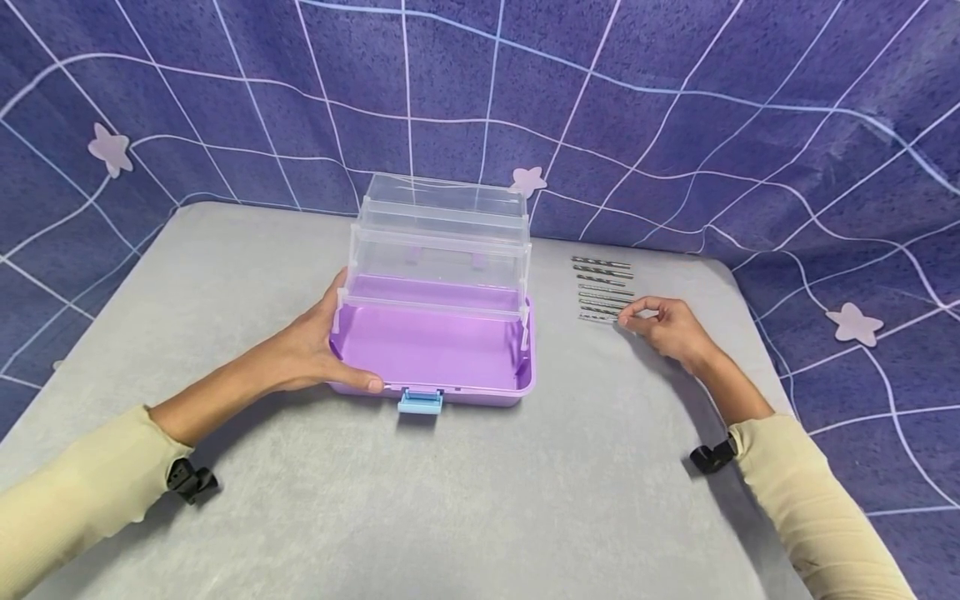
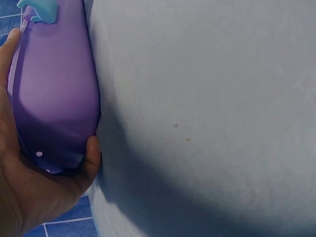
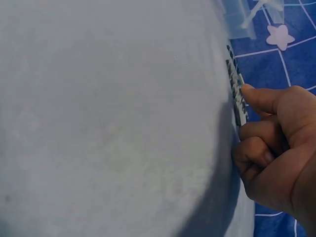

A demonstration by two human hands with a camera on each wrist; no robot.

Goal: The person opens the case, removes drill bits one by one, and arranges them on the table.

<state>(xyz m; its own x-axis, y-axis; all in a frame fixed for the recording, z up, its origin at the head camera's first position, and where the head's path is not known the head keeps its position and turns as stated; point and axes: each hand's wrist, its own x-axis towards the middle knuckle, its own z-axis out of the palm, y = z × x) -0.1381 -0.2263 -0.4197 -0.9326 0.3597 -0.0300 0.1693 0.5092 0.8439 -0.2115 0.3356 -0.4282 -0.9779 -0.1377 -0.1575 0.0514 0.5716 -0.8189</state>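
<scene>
A purple toolbox (image 1: 427,342) stands open, its clear tiered trays (image 1: 442,225) raised at the back and a light blue latch (image 1: 420,402) hanging at the front. My left hand (image 1: 311,346) grips the box's left end, thumb along the front rim; in the left wrist view the fingers wrap the purple wall (image 2: 59,89). Several metal drill bits (image 1: 602,271) lie in a column right of the box. With thumb and index finger, my right hand (image 1: 667,329) pinches the right end of the nearest drill bit (image 1: 596,317), whose tip the fingers hide.
A grey cloth-covered table (image 1: 480,500) lies under everything. Behind it hangs a blue-purple curtain (image 1: 450,83) with a line grid and pale stars. Black wrist cameras sit on both forearms, the left one (image 1: 191,481) close over the table.
</scene>
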